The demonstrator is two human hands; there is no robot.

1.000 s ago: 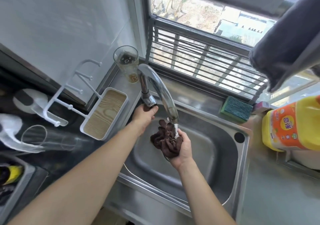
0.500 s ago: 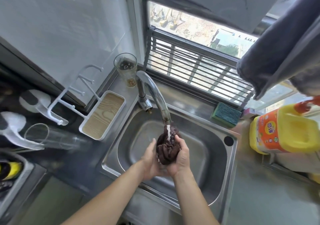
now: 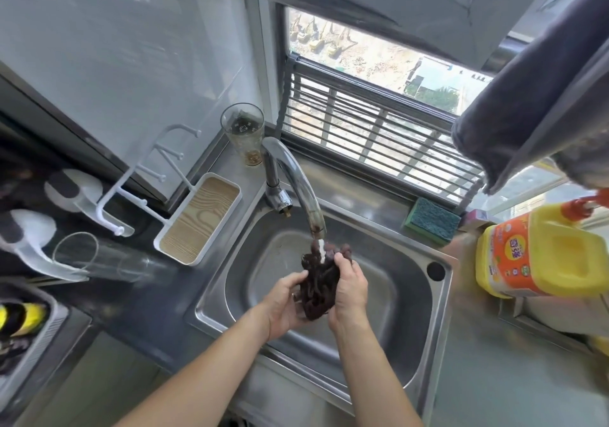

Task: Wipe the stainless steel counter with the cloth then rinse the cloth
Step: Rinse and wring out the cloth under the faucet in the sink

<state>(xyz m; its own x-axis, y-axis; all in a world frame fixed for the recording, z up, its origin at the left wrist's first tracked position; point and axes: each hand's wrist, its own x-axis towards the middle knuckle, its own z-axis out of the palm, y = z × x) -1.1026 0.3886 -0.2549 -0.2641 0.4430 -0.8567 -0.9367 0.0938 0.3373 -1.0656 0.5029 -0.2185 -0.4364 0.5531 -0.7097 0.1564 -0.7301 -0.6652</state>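
Observation:
A dark brown crumpled cloth (image 3: pixel 319 283) hangs over the stainless steel sink (image 3: pixel 389 334), right under the chrome tap (image 3: pixel 296 184). A white stream of water runs from the spout onto the top of the cloth. My left hand (image 3: pixel 286 303) grips the cloth from the left and my right hand (image 3: pixel 349 286) grips it from the right, so the cloth is bunched between both palms. The stainless steel counter (image 3: pixel 494 377) stretches to the right of the sink.
A drinking glass (image 3: pixel 244 133) stands behind the tap. A white tray with a wood-grain base (image 3: pixel 199 215) and a white rack lie left of the sink. A green sponge (image 3: pixel 431 220) sits on the window ledge; a yellow detergent jug (image 3: pixel 540 252) stands at right. A grey towel (image 3: pixel 534 90) hangs above.
My left hand left the tap base and joined my right hand on the cloth. Both hands now squeeze it under the running water, and the view has shifted slightly.

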